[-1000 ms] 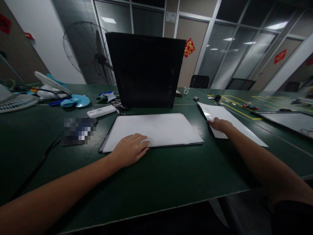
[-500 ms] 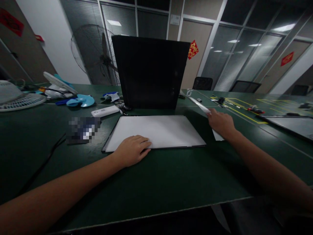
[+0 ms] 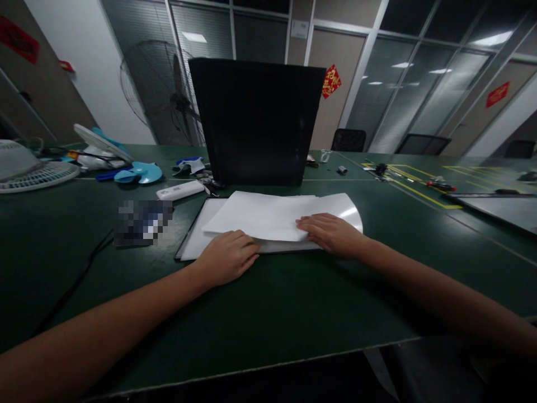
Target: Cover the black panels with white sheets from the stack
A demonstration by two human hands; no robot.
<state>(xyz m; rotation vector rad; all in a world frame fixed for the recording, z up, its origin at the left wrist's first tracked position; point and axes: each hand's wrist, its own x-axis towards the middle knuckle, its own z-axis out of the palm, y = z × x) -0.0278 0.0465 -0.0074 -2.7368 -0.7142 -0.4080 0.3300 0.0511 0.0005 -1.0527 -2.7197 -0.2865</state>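
Now-overlapping layers: one flexible white sheet point(image 3: 268, 215), grasped by the right hand point(image 3: 331, 234), newly covers much of the dark-edged white panel point(image 3: 194, 242). Left hand point(image 3: 229, 258) rests there, unclenched.

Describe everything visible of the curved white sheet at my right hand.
The white sheet looks thin and flexible, perhaps plastic, with a glossy streak on its bowed right end. It sits askew over a pale-topped panel, whose left part shows. The right hand holds its near edge, fingers on top; whether the left hand touches it is unclear.
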